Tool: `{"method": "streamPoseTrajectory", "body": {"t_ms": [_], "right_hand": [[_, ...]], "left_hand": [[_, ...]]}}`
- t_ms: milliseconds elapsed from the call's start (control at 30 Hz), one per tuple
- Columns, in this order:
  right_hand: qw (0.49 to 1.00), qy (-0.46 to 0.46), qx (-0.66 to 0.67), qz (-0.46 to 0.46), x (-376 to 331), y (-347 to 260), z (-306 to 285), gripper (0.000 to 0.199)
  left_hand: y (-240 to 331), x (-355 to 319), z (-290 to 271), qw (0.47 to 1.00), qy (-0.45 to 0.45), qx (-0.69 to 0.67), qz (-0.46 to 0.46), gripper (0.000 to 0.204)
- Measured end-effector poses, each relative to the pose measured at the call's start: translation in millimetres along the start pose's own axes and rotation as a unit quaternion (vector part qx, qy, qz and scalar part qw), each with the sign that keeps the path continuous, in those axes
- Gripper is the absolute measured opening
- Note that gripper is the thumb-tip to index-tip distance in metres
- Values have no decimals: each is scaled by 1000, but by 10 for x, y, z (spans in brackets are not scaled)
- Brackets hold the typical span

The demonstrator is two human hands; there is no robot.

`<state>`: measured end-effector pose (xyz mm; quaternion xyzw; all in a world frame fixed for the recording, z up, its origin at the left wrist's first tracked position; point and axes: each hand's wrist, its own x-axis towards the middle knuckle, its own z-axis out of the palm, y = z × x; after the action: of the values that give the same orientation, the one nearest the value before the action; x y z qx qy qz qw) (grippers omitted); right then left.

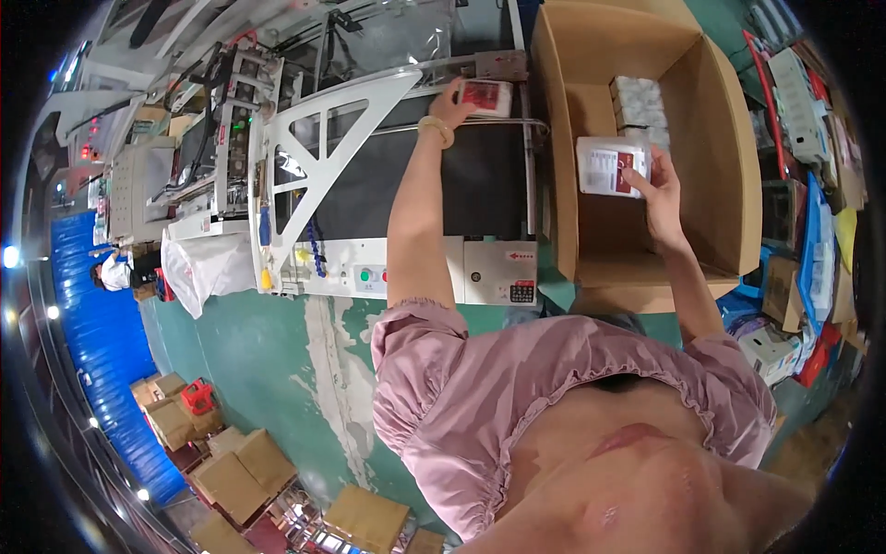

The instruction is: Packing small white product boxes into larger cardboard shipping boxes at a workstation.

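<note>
My left hand (450,105) reaches over the far right part of a black conveyor belt (397,185), its fingers closed on the left end of a red and white package (487,98). Whether that package rests on the belt or is lifted, I cannot tell. On the right, my right hand (659,189) grips a white package with a dark red label (609,167), thumb on top, above a large open cardboard box (729,175). Inside the box, several white wrapped packs (639,102) are stacked against the far side.
A white slotted machine arm (341,138) slants over the belt's left. Along the machine's front runs a white panel with a green button (365,275). Crates and cartons (784,295) crowd the far right. Cardboard boxes (240,475) stand on the green floor at lower left, and another person (116,270) is far left.
</note>
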<state>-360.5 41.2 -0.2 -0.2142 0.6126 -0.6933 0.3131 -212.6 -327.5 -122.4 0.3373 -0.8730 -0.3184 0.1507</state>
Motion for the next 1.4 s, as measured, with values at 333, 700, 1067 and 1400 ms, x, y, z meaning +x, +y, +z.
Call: {"method": "streamPoseTrajectory", "body": {"t_ms": [333,700,1067,1400], "right_hand": [[923,-258,-104,-264,184,-558,360,57],[934,-337,20,-119,-11,-814,1016,58],[903,-395,-18,-169,-122,-815,1292,49],[-87,-47,826,555,127,-703,1318,66]], "left_hand": [[1856,-1337,-335,688,-218,-684,-109,68],[2590,-2084,-773,937,297,-97,155,84],[2479,-2331,-926,918,364,22,157,82],[2096,-2526,-1040,890,208,-405,16,71]]}}
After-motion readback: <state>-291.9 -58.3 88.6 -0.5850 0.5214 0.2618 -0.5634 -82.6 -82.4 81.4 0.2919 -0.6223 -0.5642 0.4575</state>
